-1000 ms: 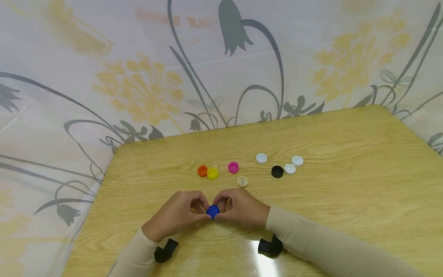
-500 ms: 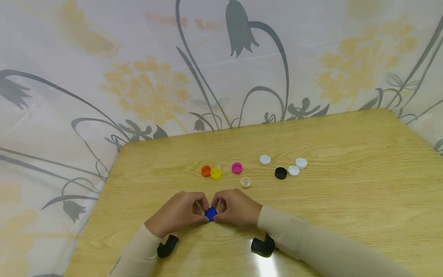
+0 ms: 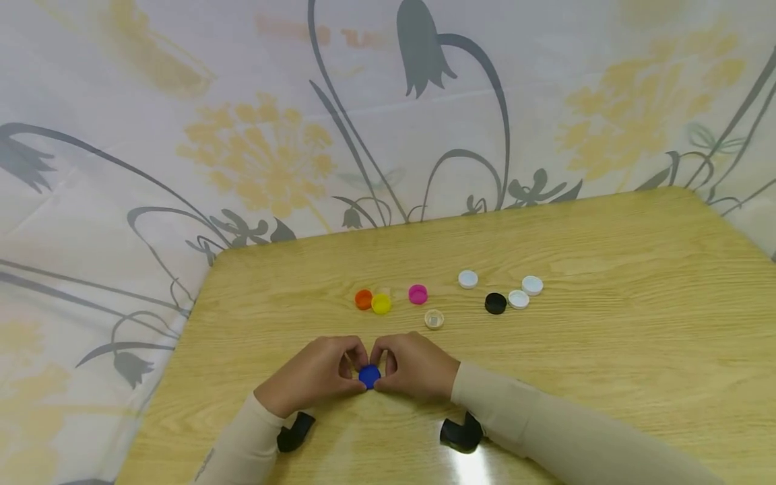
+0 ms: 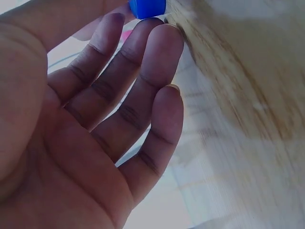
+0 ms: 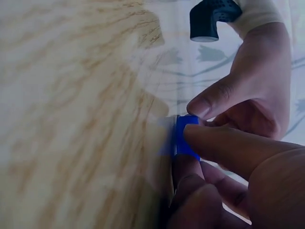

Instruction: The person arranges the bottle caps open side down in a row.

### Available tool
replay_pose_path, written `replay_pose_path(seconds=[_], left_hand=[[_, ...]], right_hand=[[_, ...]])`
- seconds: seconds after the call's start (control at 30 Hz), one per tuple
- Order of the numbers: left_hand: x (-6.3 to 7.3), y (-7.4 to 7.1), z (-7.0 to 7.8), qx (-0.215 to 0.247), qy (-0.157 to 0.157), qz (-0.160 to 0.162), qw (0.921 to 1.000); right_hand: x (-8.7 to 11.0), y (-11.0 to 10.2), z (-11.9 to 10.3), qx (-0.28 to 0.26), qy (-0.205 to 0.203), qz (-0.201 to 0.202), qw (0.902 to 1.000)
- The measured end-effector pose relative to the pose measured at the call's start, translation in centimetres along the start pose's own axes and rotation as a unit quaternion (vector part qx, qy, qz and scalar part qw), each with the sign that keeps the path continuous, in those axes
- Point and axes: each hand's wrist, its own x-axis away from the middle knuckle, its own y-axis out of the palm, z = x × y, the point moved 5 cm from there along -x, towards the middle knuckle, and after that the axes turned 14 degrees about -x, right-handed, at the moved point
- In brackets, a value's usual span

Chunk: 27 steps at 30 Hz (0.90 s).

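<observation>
Indoors, seemingly (kind of room unclear): wood-grain table, flower-patterned backdrop behind.

The left sleeve is beige, with small dark marking; beside its cuff is a black, bent device.

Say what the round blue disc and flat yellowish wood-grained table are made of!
The round blue disc is probably smooth plastic: one even, solid colour. The flat yellowish table looks like glossy wood, or a printed copy of it: grain lines and a bright reflection.
</observation>
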Motion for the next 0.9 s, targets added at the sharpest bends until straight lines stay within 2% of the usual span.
replay_pose_path(seconds=[0.2,0.33,0.47,0.53,0.73,0.9], left_hand=[[0.5,-0.7,-0.6,-0.019,-0.012,0.010,0.9997],[0.2,-1.7,-1.4,-0.032,-0.054,0.048,0.9969],[-0.7,-3.0,-2.2,-0.060,-0.090,0.102,0.9890],[-1.3,-3.4,-2.6,-0.076,-0.103,0.117,0.9849],[-3.0,-3.9,-3.8,-0.098,-0.133,0.115,0.9794],[-4.0,-3.9,-4.2,-0.105,-0.136,0.105,0.9796]], right_hand=[[0.0,-0.6,-0.3,-0.019,0.000,-0.022,0.9996],[-0.4,-2.3,-0.8,0.004,-0.022,0.020,0.9996],[-1.4,-4.0,-1.8,0.055,-0.062,0.060,0.9948],[-2.1,-4.5,-2.3,0.082,-0.077,0.069,0.9913],[-4.4,-5.3,-3.0,0.153,-0.069,0.082,0.9823],[-6.1,-5.6,-2.5,0.192,-0.045,0.081,0.9770]])
